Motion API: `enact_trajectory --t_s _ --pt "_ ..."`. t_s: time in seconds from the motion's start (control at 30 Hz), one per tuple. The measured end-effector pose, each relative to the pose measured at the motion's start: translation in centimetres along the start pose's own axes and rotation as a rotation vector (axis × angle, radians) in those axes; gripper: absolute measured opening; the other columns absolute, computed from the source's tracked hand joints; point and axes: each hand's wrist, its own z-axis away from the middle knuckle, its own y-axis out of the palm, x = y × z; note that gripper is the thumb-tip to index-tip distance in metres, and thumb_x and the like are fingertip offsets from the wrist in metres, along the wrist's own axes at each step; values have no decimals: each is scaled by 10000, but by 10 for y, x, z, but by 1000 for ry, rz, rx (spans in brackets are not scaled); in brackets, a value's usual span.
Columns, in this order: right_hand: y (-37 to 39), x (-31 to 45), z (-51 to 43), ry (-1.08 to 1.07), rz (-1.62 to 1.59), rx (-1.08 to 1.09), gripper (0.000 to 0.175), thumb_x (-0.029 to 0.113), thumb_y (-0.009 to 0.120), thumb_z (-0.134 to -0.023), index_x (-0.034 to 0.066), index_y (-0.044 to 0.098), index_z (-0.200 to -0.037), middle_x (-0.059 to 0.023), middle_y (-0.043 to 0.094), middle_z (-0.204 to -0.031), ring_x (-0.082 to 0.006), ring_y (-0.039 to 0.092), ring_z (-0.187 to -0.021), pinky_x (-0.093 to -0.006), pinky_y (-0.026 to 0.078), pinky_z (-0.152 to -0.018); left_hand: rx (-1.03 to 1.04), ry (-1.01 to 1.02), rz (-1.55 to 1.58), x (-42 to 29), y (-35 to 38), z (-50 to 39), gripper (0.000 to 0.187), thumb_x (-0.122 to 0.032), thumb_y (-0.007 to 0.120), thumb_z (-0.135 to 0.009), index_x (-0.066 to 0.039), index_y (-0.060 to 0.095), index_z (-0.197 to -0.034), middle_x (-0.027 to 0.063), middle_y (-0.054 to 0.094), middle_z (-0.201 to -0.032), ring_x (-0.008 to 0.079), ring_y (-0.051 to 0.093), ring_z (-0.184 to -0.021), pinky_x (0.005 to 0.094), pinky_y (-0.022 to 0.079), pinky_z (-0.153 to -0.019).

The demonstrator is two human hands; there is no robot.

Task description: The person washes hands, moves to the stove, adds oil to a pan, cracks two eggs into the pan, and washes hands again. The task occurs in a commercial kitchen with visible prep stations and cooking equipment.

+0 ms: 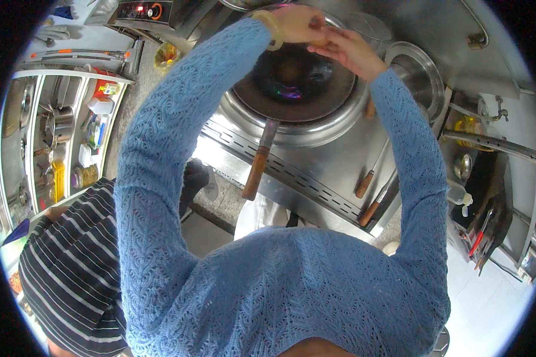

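Observation:
Both my hands meet above the far side of a dark wok [295, 89] that rests on a round steel ring [312, 136]. My left hand [297, 24], with a pale bangle [271, 27] at its wrist, has bent fingers close to the fingertips of my right hand [350, 51]. Something small and orange-yellow may be between the fingertips, but it is too small to tell. The wok's wooden handle [256, 174] points towards me. Dark, shiny liquid or a wet surface shows inside the wok.
Wooden-handled utensils [365, 184] lie on the steel counter [324, 165] at the right. A steel pot [417, 73] stands right of the wok. A person in a striped top [71, 267] is at my left, beside shelves [73, 76] of pans and bottles. A bowl [167, 57] sits behind my left arm.

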Motion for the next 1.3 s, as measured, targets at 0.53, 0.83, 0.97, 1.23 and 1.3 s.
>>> enact_trajectory --t_s 0.53,0.83,0.97,1.23,1.3 --pt "-28 -15 -41 -130 637 194 346 208 597 -824 22 533 -1108 -56 600 -959 -129 577 -860 -262 452 -792 224 -109 119 37 11 -2 455 -373 682 -654 -111 596 -1016 101 632 -961 235 602 -889 314 456 -792" --pt "3 -22 -5 167 274 180 281 143 566 -831 -14 534 -1061 -83 607 -930 -142 587 -845 -261 474 -769 363 -235 86 -15 3 35 523 -412 604 -696 -68 549 -1086 161 591 -1015 274 570 -949 349 441 -828" --pt "33 -42 71 305 250 242 318 102 556 -825 -28 499 -1109 -98 595 -977 -166 596 -851 -278 477 -805 538 -270 274 -76 11 79 550 -471 566 -712 -31 542 -1042 192 599 -945 305 585 -888 370 456 -763" --pt "14 -104 185 360 290 116 426 171 577 -833 1 446 -1201 -89 552 -1096 -161 553 -957 -305 446 -863 211 -399 377 -177 121 128 406 -387 535 -801 -26 466 -973 187 608 -792 372 590 -752 441 469 -651" --pt "-3 -115 202 384 205 107 447 247 545 -852 5 444 -1213 -108 519 -1163 -192 523 -1036 -323 414 -905 169 -449 438 -185 153 129 381 -358 538 -805 -31 462 -985 178 612 -795 370 591 -752 436 471 -649"
